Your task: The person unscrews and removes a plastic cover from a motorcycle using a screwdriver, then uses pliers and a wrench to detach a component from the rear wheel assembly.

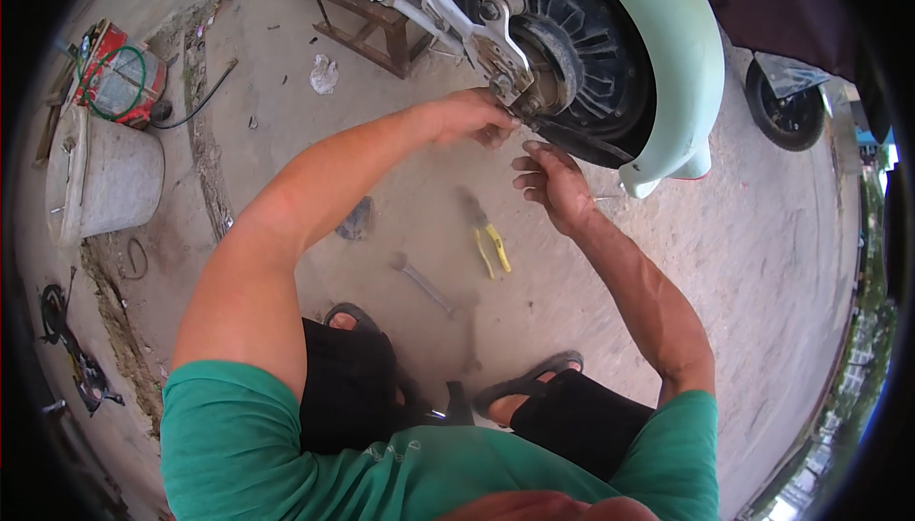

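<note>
The rear wheel of a pale green scooter stands ahead of me, with a grey metal bracket at its hub. At the bracket's lower end, my left hand has its fingers bent together; what they grip, if anything, is hidden. Just below the tyre, my right hand is half curled with its fingers apart and nothing visible in it. Yellow-handled pliers lie on the ground below the hands. A metal wrench lies nearer my feet, to the left of the pliers.
A rusty metal stand is beside the scooter. On the left are a whitish bucket and a red container with a green hose. Another wheel stands at the far right. Dark cables lie at the left edge.
</note>
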`<action>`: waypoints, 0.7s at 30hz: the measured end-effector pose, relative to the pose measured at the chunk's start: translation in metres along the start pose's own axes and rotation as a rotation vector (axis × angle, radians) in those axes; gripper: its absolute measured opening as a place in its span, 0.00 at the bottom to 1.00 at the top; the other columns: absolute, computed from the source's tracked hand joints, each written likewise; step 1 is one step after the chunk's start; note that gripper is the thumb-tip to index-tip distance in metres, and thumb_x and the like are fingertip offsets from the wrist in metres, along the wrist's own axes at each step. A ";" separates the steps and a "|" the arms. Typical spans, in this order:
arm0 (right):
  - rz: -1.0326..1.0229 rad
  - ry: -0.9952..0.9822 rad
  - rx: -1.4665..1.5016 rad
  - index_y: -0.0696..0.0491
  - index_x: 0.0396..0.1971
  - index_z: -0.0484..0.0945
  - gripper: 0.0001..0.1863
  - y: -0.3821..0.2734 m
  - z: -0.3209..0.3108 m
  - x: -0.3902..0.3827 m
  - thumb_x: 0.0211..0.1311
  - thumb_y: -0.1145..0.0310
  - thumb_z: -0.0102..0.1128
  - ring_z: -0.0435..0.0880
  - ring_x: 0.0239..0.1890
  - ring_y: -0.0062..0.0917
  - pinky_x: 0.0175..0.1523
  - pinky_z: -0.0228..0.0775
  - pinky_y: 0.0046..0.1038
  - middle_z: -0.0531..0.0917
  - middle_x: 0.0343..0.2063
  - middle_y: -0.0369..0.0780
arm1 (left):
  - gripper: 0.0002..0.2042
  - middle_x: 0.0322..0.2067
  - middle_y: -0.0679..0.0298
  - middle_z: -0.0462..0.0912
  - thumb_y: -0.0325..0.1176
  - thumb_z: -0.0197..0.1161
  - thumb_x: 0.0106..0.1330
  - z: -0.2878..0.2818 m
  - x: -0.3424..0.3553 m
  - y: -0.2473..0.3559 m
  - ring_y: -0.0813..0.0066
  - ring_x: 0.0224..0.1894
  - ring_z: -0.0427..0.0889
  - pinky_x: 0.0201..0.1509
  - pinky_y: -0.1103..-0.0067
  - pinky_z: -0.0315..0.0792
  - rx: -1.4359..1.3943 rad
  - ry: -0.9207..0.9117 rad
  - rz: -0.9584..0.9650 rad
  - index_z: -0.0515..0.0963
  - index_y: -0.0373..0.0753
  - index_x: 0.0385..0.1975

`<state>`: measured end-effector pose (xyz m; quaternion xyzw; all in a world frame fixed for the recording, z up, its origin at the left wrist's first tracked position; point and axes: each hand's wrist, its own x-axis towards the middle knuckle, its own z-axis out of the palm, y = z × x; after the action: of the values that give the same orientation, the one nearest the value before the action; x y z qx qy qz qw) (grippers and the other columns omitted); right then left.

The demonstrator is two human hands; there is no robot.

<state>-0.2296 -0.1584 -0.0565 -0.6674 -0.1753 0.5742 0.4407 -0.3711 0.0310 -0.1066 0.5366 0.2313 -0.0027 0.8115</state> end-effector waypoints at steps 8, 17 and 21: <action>-0.128 0.064 0.465 0.47 0.47 0.76 0.13 0.022 0.009 0.045 0.78 0.55 0.49 0.77 0.29 0.22 0.36 0.69 0.26 0.81 0.35 0.33 | 0.08 0.31 0.66 0.83 0.37 0.67 0.71 0.002 -0.001 0.004 0.74 0.35 0.81 0.42 0.75 0.75 0.007 -0.007 0.007 0.83 0.39 0.40; -0.022 0.031 0.633 0.48 0.40 0.74 0.15 0.014 0.025 0.048 0.78 0.53 0.43 0.72 0.25 0.22 0.31 0.64 0.27 0.75 0.26 0.32 | 0.08 0.31 0.67 0.83 0.36 0.67 0.70 -0.003 -0.002 0.002 0.76 0.35 0.81 0.43 0.74 0.76 0.007 0.029 -0.015 0.83 0.40 0.41; 0.001 -0.039 0.561 0.47 0.42 0.73 0.16 0.023 0.012 0.055 0.77 0.51 0.42 0.72 0.27 0.22 0.33 0.63 0.26 0.75 0.29 0.32 | 0.07 0.31 0.67 0.83 0.35 0.67 0.70 0.001 -0.001 0.004 0.75 0.34 0.81 0.42 0.74 0.76 0.002 0.026 -0.014 0.83 0.40 0.40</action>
<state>-0.2319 -0.1254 -0.1076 -0.5083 -0.0177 0.6133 0.6043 -0.3711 0.0311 -0.1025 0.5359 0.2455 -0.0019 0.8078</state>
